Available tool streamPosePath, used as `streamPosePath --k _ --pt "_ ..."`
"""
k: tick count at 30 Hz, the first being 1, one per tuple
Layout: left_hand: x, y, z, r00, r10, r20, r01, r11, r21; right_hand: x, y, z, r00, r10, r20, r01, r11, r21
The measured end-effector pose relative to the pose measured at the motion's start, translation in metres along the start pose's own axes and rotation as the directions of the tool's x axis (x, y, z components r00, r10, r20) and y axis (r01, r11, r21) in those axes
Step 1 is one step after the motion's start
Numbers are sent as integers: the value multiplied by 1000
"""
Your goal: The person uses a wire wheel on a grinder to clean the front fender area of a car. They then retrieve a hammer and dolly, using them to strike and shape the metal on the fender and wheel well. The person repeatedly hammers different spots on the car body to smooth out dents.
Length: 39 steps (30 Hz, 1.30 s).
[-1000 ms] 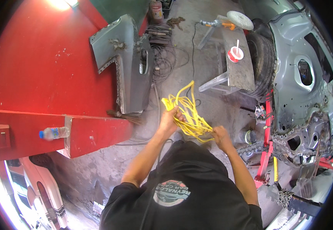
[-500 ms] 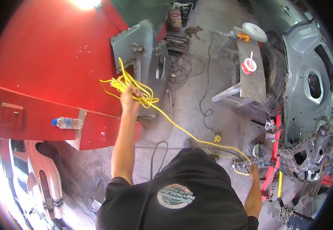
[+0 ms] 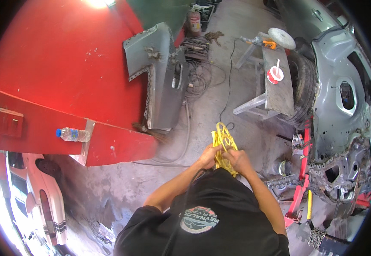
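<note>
A looped yellow cord (image 3: 224, 135) hangs in front of my body. My left hand (image 3: 209, 156) is closed round its left side. Against the right side of the bundle, my right hand (image 3: 238, 160) is closed too, its fingers curled on the loops. The two hands are close together, and part of the bundle drops below them toward my black shirt. My fingers hide where the cord's ends lie.
A grey car panel (image 3: 164, 81) leans on the red wall (image 3: 87, 77). To the right stand a bench (image 3: 279, 100) with an orange polisher (image 3: 267, 44) and a red-white tub (image 3: 275, 74), a tire (image 3: 301, 89) and a grey car body (image 3: 343, 94). Dark hoses (image 3: 199, 79) lie coiled on the floor.
My left hand has brought the cord bundle from over the grey panel down to my middle. My right hand has come in from the far right, and the stretched length is gathered up.
</note>
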<state>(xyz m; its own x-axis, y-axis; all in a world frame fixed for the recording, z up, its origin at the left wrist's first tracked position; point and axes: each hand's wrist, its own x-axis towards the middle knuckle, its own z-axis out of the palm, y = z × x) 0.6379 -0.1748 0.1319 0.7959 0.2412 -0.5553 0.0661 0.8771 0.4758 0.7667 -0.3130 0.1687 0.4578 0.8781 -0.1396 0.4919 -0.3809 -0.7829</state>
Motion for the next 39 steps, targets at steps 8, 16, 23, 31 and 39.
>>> streamPosePath --k 8,16,23,31,39 --pt "-1 49 5 971 234 -48 -218 949 230 -62 75 -4 992 -125 1 125 987 -98" --pt "-72 206 21 832 543 -113 -518 833 193 -168 217 -7 964 265 -29 -265 945 -191" --pt "-98 278 40 609 774 -174 -733 633 250 -122 243 -10 897 305 -320 -347 934 -82" --pt "-37 126 32 827 539 -160 -389 754 529 -9 79 -78 964 162 -210 -145 985 96" --pt "2 37 65 971 133 201 -215 852 477 49 -74 -86 968 -140 -210 172 975 140"
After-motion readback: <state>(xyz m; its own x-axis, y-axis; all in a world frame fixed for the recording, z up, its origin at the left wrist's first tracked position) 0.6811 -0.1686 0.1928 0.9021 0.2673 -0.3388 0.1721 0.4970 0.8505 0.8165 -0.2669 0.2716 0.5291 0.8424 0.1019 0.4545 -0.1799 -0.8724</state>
